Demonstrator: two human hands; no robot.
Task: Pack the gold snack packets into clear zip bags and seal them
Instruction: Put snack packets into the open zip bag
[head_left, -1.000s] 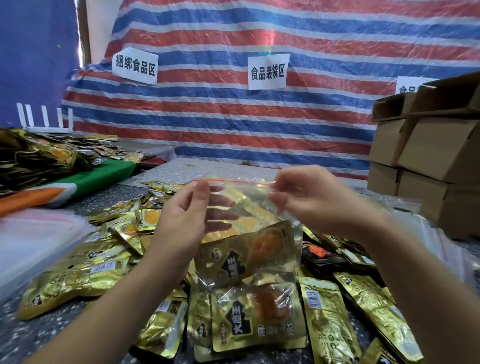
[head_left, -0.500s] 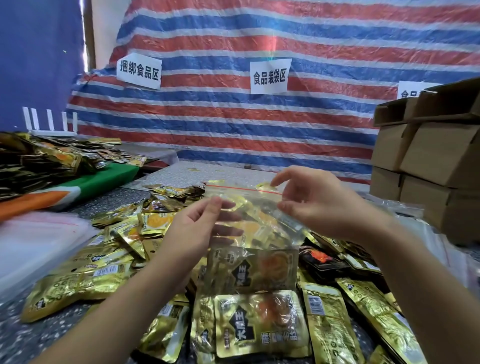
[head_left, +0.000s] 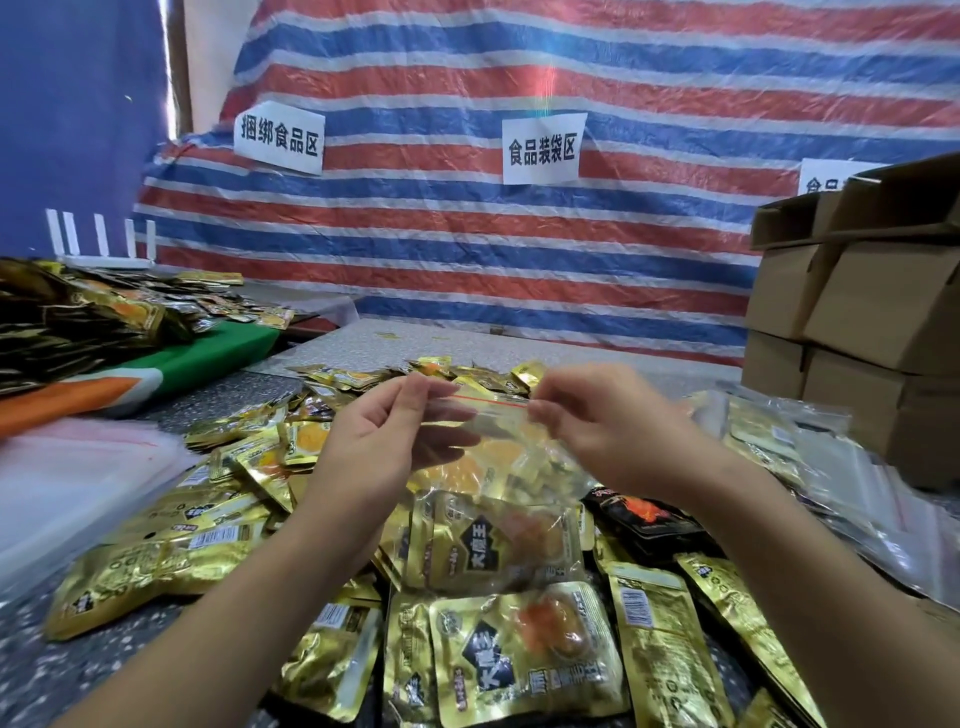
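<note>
- left hand (head_left: 374, 447) mid-frame, thumb and fingers pinching the top left edge of the clear plastic zip bag with a red strip along its mouth (head_left: 498, 467)
- right hand (head_left: 608, 436) pinching the same top edge at its right end; both hands level, bag hanging between them
- bag holds gold foil snack packets with black diamond labels (head_left: 493, 545); its lower end rests on the pile
- loose heap of gold foil snack packets (head_left: 660, 639) spread over the grey speckled counter (head_left: 31, 686), bottom and centre of frame
- stack of clear empty zip bags (head_left: 852, 483) at right edge
- brown cardboard boxes (head_left: 862, 306) upper right
- red-white-blue striped tarp (head_left: 519, 249) behind, with white paper signs (head_left: 543, 149)
</note>
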